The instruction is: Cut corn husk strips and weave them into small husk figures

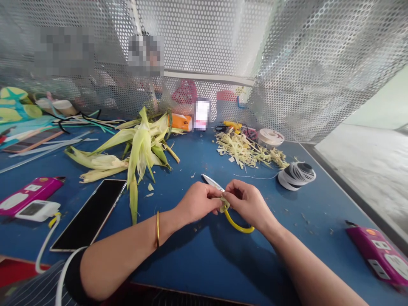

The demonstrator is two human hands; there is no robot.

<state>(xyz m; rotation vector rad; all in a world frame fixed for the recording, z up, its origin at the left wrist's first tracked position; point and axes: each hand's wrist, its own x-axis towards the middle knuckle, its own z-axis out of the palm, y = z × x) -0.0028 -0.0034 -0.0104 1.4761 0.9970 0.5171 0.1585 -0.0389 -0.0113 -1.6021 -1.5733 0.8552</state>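
Observation:
My left hand [203,199] and my right hand [247,200] meet over the table, fingertips pinched together on a small piece of pale green corn husk [225,205]. Much of that piece is hidden by the fingers. Beneath my hands lie scissors [238,226] with yellow handles, their silver blades pointing away to the upper left. A thin thread runs from a spool of grey-white thread [296,175] on the right toward the middle of the table. A heap of corn husks [142,144] rests beyond my left hand, with one long strip hanging toward me.
On the blue table [178,263], a black-screened phone [91,214] and a purple power strip [33,193] lie left; another purple power strip [378,253] sits right. Shredded husk strips [237,148], a tape roll [270,137] and an orange packet [181,122] are near the perforated metal screen [210,46].

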